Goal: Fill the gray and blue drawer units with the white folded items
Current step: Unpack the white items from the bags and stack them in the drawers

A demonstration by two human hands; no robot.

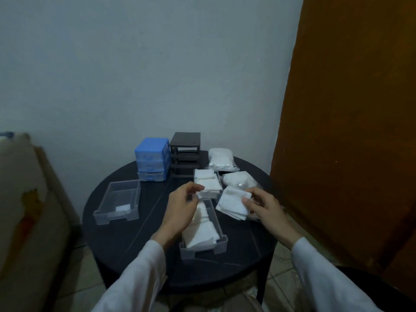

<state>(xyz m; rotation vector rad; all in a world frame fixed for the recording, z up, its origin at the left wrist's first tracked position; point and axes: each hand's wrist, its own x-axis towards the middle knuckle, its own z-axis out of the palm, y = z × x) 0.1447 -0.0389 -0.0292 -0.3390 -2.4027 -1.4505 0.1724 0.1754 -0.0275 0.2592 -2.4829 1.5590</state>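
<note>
My right hand pinches a small stack of white folded items at its near-right corner, thumb on top, other fingers curled under; the stack hangs out to the left of my fingers, tilted, above the black round table. My left hand hovers with fingers loosely curled, thumb and forefinger close together. Can't tell if it has anything between them; looks like nothing.

Just under and to the right of my left hand: gray drawer, pulled out, already loaded with folded whites. Past my left fingertips: second drawer, also stacked full. Well off to the left of my left hand: clear drawer, nearly empty, one small white piece at its near end. Beyond both hands: blue drawer unit, drawers in, and gray drawer unit, slots open. Beyond my right hand: two plastic bags of more white stuff.

Handling, my guess: items are light, soft, floppy, thin gauze-like squares. The stack will fan or slide apart if gripped by one corner only. Better to grip mid-edge, thumb on top and fingers beneath, and support the free side with the left hand. Not fragile, not slippery, but layers shift easily.
</note>
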